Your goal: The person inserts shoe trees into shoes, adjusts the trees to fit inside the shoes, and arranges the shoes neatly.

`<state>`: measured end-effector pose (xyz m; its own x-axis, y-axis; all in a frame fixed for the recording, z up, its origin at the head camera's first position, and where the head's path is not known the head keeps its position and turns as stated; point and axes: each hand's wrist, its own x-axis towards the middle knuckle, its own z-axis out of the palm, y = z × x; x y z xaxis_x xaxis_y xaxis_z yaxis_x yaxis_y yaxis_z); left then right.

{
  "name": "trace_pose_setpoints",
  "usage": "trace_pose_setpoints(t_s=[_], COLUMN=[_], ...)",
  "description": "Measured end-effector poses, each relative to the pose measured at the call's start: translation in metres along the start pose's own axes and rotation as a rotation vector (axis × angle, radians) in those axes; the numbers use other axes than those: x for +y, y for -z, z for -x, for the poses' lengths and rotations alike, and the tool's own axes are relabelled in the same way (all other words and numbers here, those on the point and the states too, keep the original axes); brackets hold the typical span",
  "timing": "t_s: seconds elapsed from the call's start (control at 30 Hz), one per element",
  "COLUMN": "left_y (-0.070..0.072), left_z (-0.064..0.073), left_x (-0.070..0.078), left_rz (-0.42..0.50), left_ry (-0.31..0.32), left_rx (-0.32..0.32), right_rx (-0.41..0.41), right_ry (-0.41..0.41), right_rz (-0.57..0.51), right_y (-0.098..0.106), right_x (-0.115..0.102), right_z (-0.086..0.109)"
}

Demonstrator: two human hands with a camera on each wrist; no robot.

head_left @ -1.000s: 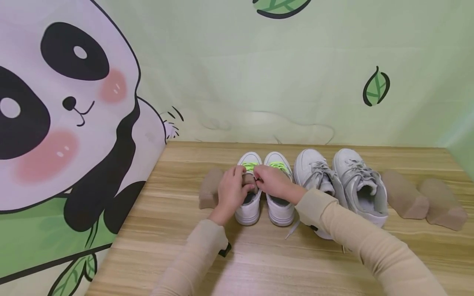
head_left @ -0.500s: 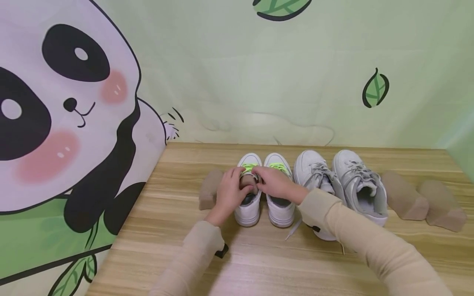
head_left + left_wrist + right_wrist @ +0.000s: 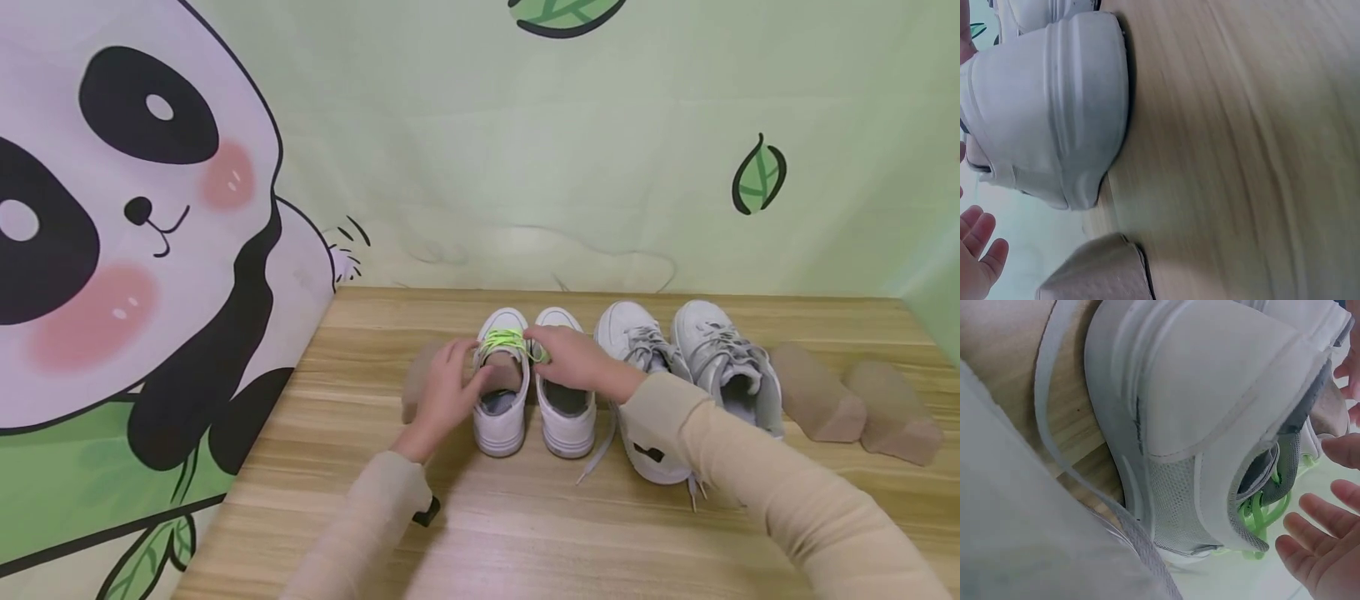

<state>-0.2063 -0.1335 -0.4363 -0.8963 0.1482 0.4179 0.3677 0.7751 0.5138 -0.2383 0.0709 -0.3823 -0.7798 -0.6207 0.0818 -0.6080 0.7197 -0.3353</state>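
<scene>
A white sneaker with bright green laces stands between my two hands, heel toward me. A brown shoe insert sits in its opening, under the tongue area. My left hand is at the sneaker's left side, fingers loosely extended, thumb at the opening's edge. My right hand hovers over the second green-laced sneaker and partly hides it; in the right wrist view its fingers are spread, with nothing between them.
To the right stand two larger grey-white sneakers with loose laces. Two brown inserts lie beyond them, and another insert lies left of the green-laced pair. A printed cloth backdrop rises behind the wooden tabletop.
My hands have moved apart from the left sneaker's opening, the left one leftward and the right one rightward. The brown insert and green laces there are now more exposed.
</scene>
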Motion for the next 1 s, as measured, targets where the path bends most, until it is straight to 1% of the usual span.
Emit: trace_pose_setpoints(t_s=[0.17, 0.27, 0.37, 0.5, 0.57, 0.7, 0.77, 1.0], left_y=[0.005, 0.007, 0.009, 0.01, 0.011, 0.012, 0.013, 0.015], left_z=[0.003, 0.004, 0.004, 0.006, 0.007, 0.009, 0.01, 0.015], left_x=[-0.006, -0.01, -0.013, -0.016, -0.018, -0.02, -0.021, -0.026], left_rz=[-0.049, -0.101, -0.134, -0.118, -0.095, -0.067, -0.068, -0.077], left_ry=[-0.003, -0.026, -0.05, -0.063, -0.056, -0.03, -0.016, 0.021], left_rx=[0.005, 0.037, 0.075, 0.1, 0.1, 0.082, 0.07, 0.049], right_rx=[-0.031, -0.07, -0.107, -0.131, -0.143, -0.184, -0.198, -0.233], right_ry=[-0.008, -0.024, -0.035, -0.034, -0.041, -0.075, -0.085, -0.08], right_rz=[0.018, 0.031, 0.039, 0.058, 0.077, 0.085, 0.087, 0.114], right_y=[0.003, 0.007, 0.012, 0.021, 0.025, 0.033, 0.035, 0.039], right_x=[0.0, -0.002, -0.004, -0.007, -0.009, -0.009, -0.008, -0.001], right_z=[0.0, 0.001, 0.002, 0.004, 0.005, 0.008, 0.009, 0.012])
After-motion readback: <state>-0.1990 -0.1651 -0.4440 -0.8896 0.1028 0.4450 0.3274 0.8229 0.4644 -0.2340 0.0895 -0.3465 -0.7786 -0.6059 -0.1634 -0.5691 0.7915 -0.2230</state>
